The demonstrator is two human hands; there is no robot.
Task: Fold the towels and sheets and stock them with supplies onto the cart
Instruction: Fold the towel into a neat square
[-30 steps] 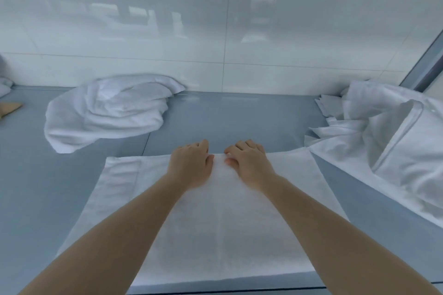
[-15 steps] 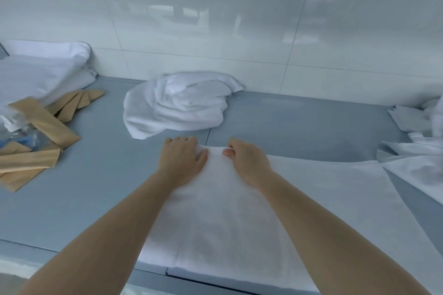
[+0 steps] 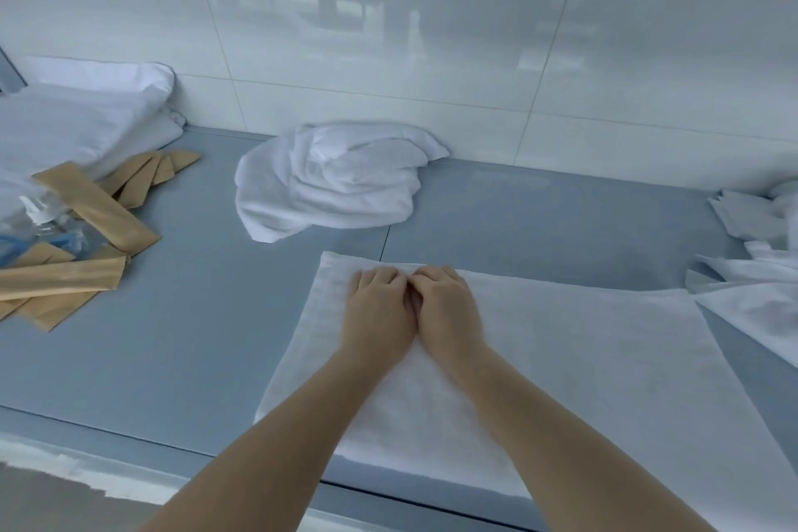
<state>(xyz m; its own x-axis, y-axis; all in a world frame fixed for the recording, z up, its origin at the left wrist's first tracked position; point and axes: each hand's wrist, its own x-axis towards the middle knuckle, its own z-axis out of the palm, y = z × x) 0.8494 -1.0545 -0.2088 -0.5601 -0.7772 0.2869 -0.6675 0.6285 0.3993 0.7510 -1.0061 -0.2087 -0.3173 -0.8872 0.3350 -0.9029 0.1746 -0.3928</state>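
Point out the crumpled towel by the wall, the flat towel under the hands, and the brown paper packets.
crumpled towel [image 3: 332, 179], head view, middle of the bunched folds.
flat towel [image 3: 583, 341], head view, bare area right of the hands.
brown paper packets [image 3: 101, 207], head view, middle of the long packet on top.

Soft white terry-cloth towel [image 3: 561, 359] on matt grey-blue counter [image 3: 172, 337]; glossy white wall tiles [image 3: 388, 35]; brown paper packets [image 3: 99, 203].

White flat towel [image 3: 561, 359] spread on grey counter, crumpled white towel [image 3: 332, 179] behind it by wall
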